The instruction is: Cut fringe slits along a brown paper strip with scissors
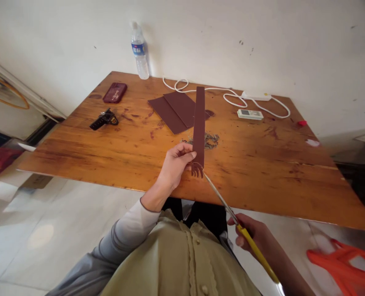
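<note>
A long, narrow dark-red strip (198, 123) stands upright over the table, its lower end cut into several curved, fringe-like tongues. My left hand (177, 164) pinches it between thumb and fingers just above the fringe. Yellow-handled scissors (256, 250), seen nearly edge-on, are in my right hand (252, 234) below the table's front edge. Their long metal blades reach up to the strip's fringed end, and the tip touches or almost touches it. Behind the strip lies a small tangle of greyish bits (212, 141), partly hidden; I cannot make out what they are.
Dark-red flat sheets (170, 113) lie overlapping on the wooden table (262, 176). At the left are a phone (115, 93) and a black clip-like device (104, 119). A water bottle (139, 53) stands by the wall. A white cable, power strip (256, 96) and small white device (250, 114) are back right.
</note>
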{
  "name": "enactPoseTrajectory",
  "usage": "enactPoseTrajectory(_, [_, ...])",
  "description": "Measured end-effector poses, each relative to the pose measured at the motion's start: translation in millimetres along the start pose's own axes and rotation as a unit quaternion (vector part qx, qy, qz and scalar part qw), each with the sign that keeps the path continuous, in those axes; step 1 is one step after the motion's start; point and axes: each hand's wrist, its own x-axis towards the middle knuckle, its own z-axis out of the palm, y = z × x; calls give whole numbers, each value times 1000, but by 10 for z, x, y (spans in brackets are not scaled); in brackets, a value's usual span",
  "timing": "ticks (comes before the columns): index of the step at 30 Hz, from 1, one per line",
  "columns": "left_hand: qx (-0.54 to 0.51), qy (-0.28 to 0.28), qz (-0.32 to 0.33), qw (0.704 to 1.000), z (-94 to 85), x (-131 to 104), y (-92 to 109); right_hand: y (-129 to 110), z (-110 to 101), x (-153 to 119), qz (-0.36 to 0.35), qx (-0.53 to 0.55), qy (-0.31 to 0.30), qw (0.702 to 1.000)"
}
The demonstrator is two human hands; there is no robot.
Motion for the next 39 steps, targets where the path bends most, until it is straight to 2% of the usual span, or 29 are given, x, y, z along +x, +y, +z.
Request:
enactPoseTrajectory(3, [-8,11,4,1000,-6,41,-3,-43,-31,8,-13,-162,131,978])
enactPoseTrajectory(6, [-15,0,-17,1000,-21,79,10,-38,-46,39,4,-232,188,955])
enactPoseTrajectory(8, [-23,-8,-28,999,-35,101,29,-8,-12,68,15,-221,194,956])
enactPoseTrajectory(11, [-32,-6,-32,999,-60,126,59,34,137,104,15,-108,198,974])
enactPoseTrajectory(14, [-39,-9,-36,999,-80,135,82,29,357,104,-31,75,161,984])
enactPoseTrajectory(17, [-41,-25,-45,998,-81,126,108,-25,551,48,-55,223,71,971])
enactPoseTrajectory(19, [-37,-40,-51,997,-72,111,131,-73,634,-7,-60,274,37,959])
enactPoseTrajectory(22, [-29,-58,-54,996,-59,77,162,-128,683,-68,-61,326,16,943])
enactPoseTrajectory(26, [-17,-77,-52,996,-60,16,151,-96,625,-50,-76,322,-12,944])
enactPoseTrajectory(31, [-8,-57,-34,998,-51,-27,66,104,433,65,-97,265,-28,959])
enactPoseTrajectory(39, [-3,-57,-36,998,106,128,11,284,147,225,-83,251,-20,964])
